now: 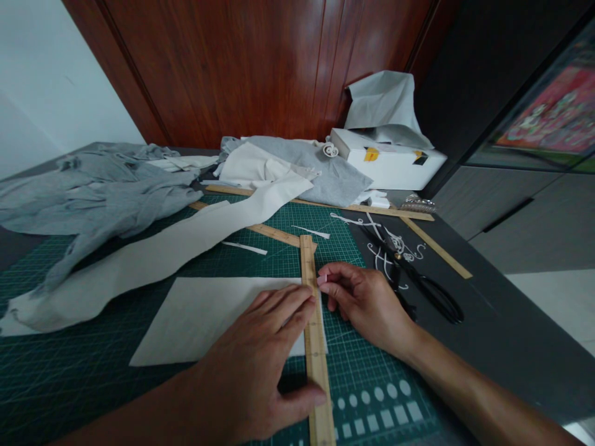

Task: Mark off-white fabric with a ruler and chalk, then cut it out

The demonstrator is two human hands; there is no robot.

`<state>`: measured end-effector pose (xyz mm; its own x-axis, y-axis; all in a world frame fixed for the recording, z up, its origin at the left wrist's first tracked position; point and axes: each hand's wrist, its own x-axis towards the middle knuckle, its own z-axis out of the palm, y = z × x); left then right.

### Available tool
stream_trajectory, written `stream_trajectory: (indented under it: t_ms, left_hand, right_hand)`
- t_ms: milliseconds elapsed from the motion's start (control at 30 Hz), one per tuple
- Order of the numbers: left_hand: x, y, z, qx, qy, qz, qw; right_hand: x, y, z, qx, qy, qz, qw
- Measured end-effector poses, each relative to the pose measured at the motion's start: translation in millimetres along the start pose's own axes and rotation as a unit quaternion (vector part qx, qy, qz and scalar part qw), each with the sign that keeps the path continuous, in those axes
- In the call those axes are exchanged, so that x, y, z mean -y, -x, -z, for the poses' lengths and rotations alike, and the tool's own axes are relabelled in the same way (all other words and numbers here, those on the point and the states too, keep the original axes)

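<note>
A: Two hands at work on the worktop (pixel 506 347). My left hand (pixel 260 365) lies flat, fingers spread, pressing a wooden ruler (pixel 315 334) onto a white rectangle of fabric (pixel 204 316) on the green cutting mat (pixel 69 384).

B: And the right hand?

A: My right hand (pixel 360 300) is pinched shut on a small pink piece of chalk (pixel 322 279), its tip touching the ruler's right edge, near the fabric's far corner.

B: How does the ruler lie?

A: Lengthwise, running away from me, along the right edge of the white rectangle.

B: Surroundings?

A: Black scissors (pixel 418 282) lie just right of the mat, beside my right hand. A long white strip (pixel 153 254) and grey cloth (pixel 88 192) sit to the left; a second wooden ruler (pixel 274 233) crosses behind. A white box (pixel 390 164) stands at the far edge, against the wooden door (pixel 260 62).
</note>
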<state>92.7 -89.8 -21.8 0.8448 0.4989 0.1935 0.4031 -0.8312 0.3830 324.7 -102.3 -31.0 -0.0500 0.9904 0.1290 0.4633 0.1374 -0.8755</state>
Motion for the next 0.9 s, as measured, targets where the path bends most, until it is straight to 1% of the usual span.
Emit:
stream_trajectory:
  t_ms: [167, 400, 533, 767, 900]
  left_hand:
    - [2, 0, -0.6, -0.004, -0.001, -0.005, 1.0]
    - [1, 0, 0.2, 0.007, -0.008, -0.002, 1.0]
    - [0, -2, 0.5, 0.006, -0.011, -0.002, 1.0]
    - [0, -2, 0.1, 0.02, -0.027, 0.001, 0.999]
    - [0, -3, 1.8, 0.016, -0.017, -0.004, 1.0]
  right_hand:
    - [-1, 1, 0, 0.021, -0.015, -0.004, 1.0]
    - [2, 3, 1, 0.043, -0.05, -0.014, 0.998]
    - [3, 7, 2, 0.051, -0.057, -0.022, 0.997]
    - [4, 11, 1, 0.056, -0.061, -0.031, 0.996]
    - [6, 16, 1, 0.059, -0.064, -0.035, 0.996]
